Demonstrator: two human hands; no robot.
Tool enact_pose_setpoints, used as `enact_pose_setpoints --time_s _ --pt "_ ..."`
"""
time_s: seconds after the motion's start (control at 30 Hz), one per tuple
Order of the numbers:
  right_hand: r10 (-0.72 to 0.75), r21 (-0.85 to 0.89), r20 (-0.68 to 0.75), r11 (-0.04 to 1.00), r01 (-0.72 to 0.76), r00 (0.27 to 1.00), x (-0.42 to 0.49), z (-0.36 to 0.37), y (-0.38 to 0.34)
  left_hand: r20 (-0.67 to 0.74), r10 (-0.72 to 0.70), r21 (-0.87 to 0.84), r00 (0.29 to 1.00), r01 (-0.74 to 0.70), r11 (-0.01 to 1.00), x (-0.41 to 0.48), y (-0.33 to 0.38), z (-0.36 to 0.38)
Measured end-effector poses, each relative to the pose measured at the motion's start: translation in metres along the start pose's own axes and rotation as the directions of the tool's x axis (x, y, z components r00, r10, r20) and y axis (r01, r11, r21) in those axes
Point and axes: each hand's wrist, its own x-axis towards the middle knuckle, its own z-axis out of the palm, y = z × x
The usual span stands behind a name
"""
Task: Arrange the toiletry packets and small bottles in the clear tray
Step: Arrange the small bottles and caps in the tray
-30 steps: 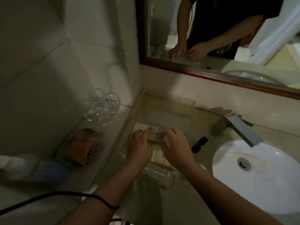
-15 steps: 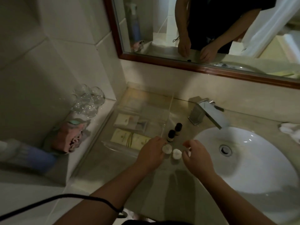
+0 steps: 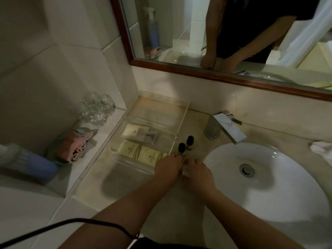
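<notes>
your left hand [image 3: 168, 166] and right hand [image 3: 198, 170] met curled on white bottles [image 3: 186, 171], grip unclear | two dark-capped bottles [image 3: 181, 148] stood beside clear tray [image 3: 183, 117] | packets [image 3: 142, 151] lay inside

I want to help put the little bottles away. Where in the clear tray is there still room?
The far part of the clear plastic tray, nearest the mirror wall, looks bare. The near part is crowded: white sachets and cream packets fill it. Two small dark-capped bottles stand outside its right wall, where both hands meet.
</notes>
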Motion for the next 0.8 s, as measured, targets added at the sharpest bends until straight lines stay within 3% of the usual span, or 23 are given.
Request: enact_pose_setpoints --time_s 0.13,0.27,0.37,0.47,0.6,0.8 --pt "-0.034 -0.001 0.036 0.999 0.034 0.999 0.001 -0.006 0.001 -0.024 -0.027 0.006 0.999 0.027 1.000 0.002 0.001 0.004" --pt "0.025 0.121 0.043 0.992 -0.031 0.999 -0.006 -0.021 0.002 -0.020 -0.205 -0.304 0.979 0.189 0.934 0.000 0.002 -0.004" --pt "0.033 0.199 -0.024 0.980 -0.027 0.999 -0.018 -0.033 0.001 -0.090 -0.279 -0.457 0.956 0.209 0.864 -0.015 -0.006 -0.012" --pt "0.014 0.280 -0.085 0.960 0.010 0.996 -0.030 -0.043 -0.009 -0.252 -0.255 -0.478 0.934 0.109 0.871 -0.031 -0.026 -0.014" --pt "-0.042 0.356 -0.151 0.930 0.094 0.988 -0.037 -0.054 -0.032 -0.360 -0.256 -0.443 0.897 0.077 0.893 -0.030 -0.046 -0.020" --pt "-0.127 0.384 -0.215 0.900 0.203 0.968 -0.013 -0.074 -0.076 -0.296 -0.310 -0.499 0.904 0.131 0.857 -0.013 -0.063 -0.036"
